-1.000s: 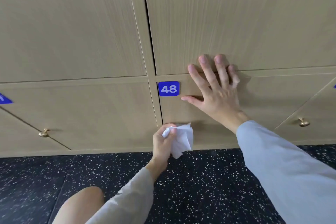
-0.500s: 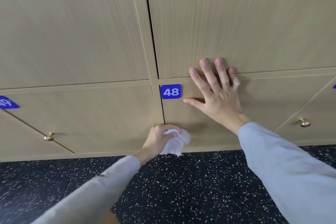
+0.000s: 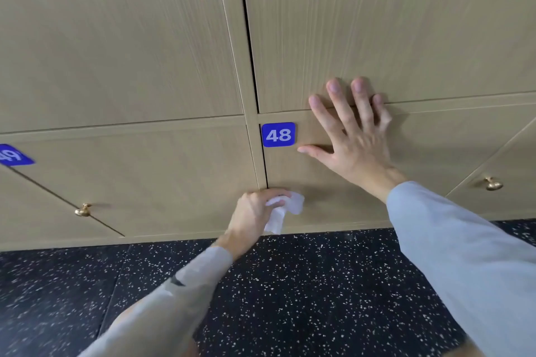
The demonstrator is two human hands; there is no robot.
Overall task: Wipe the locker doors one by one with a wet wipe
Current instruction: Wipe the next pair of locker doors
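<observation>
The pale wood-grain locker door (image 3: 333, 191), bottom row, bears a blue "48" plate (image 3: 278, 134). The right hand (image 3: 352, 139) lies flat on it, fingers spread. At its lower left corner, the left hand (image 3: 253, 216) grips a crumpled white wet wipe (image 3: 285, 209).

Tan woodgrain locker doors (image 3: 377, 23), blue number plate (image 3: 278, 134), black white-speckled floor (image 3: 304, 298)

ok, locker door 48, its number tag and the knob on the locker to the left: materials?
Door 48: likely wood-look laminate, matte; printed-looking straight grain, no gloss.
Number tag: probably plastic, blue, slightly glossy, white digits.
Knob: brass-coloured metal, polished; bright highlights.
</observation>
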